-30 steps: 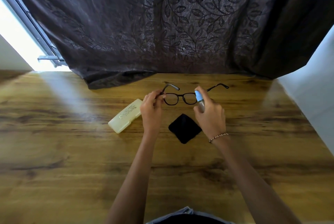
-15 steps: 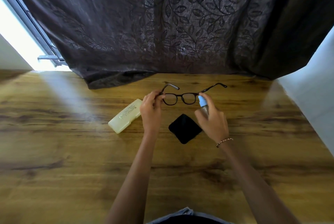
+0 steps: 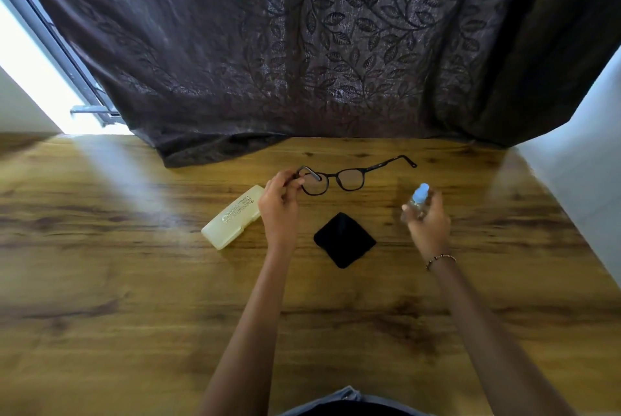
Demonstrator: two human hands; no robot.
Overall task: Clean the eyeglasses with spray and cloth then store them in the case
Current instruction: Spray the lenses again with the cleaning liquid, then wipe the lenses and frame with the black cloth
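You pinch the left end of the dark-framed eyeglasses (image 3: 337, 180) between the curled thumb and fingers of your left hand (image 3: 280, 205), over the far middle of the wooden table (image 3: 100, 281). The frame's long axis runs left to right across the table, the lens fronts face you, and the right temple stretches open, up and to the right toward the dark leaf-patterned curtain (image 3: 302, 46). The left temple lies bent in by your fingertips. Whether the frame touches the wood cannot be told.

Your right hand (image 3: 430, 226), a beaded bracelet (image 3: 441, 260) at the wrist, wraps its fingers round a small clear spray bottle (image 3: 416, 203), blue cap uppermost and pointing away from you, well to the right of the eyeglasses. The liquid level inside is too blurred to read.

The pale yellow case (image 3: 233, 217) lies closed just left of your left hand, its long axis slanting from near left to far right; its contents cannot be seen. The black cloth (image 3: 344, 240) lies flat between your wrists, a corner toward you.
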